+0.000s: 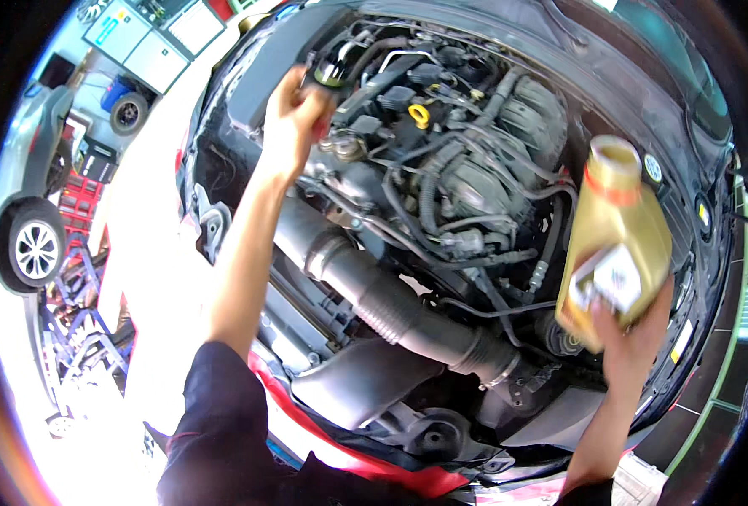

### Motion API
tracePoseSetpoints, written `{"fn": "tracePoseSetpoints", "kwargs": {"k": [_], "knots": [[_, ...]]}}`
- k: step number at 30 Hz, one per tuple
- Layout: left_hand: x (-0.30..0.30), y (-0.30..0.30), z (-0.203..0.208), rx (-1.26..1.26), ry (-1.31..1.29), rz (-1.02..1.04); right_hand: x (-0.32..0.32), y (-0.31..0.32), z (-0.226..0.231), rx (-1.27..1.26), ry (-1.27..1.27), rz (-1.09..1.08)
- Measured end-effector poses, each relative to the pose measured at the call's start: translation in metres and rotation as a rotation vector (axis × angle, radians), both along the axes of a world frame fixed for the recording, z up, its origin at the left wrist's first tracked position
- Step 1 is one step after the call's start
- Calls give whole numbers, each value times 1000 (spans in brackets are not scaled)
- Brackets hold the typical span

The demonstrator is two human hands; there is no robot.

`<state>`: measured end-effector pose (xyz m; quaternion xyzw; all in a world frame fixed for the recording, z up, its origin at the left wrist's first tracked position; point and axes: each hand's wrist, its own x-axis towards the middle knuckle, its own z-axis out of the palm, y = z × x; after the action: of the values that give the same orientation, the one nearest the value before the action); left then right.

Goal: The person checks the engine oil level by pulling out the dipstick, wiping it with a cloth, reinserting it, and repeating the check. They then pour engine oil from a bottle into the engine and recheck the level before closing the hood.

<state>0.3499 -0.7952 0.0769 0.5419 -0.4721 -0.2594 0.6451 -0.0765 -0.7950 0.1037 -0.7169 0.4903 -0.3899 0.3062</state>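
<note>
My right hand point(631, 341) grips a gold plastic oil jug point(620, 228) low on its body, beside the engine bay's right side. The jug stands nearly upright with its neck on top, and its mouth looks uncapped. My left hand point(296, 118) reaches to the far left of the engine point(483, 185), with its fingers curled closed. At those fingers is a dark, round, cup-like piece point(332, 72); what exactly they hold is hard to make out. A yellow ring handle point(419, 116) stands out on the engine to the right of this hand.
A thick black intake duct point(374, 295) crosses the front of the bay below my arms. Hoses and cables run over the engine. Along the near edge shows red bodywork point(348, 460). At left are another car's wheel point(37, 242), a loose tyre point(128, 114) and workshop cabinets point(138, 42).
</note>
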Motion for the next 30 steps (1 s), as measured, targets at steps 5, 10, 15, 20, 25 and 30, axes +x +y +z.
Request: {"fn": "tracePoseSetpoints", "kwargs": {"k": [5,10,15,20,25,30], "knots": [[15,64,-43,-61,350,212,106,-83,10,-243,285,-22],[4,72,-71,-18,317,181,155,-156,-20,-519,515,-25],[15,77,-91,-49,259,134,181,-187,-31,-513,708,-90],[17,76,-99,101,186,190,182,-211,-46,-543,814,-90],[16,80,-94,171,101,210,187,-218,-46,-534,890,-50],[15,81,-98,128,175,178,188,-219,-47,-547,938,-51]]}}
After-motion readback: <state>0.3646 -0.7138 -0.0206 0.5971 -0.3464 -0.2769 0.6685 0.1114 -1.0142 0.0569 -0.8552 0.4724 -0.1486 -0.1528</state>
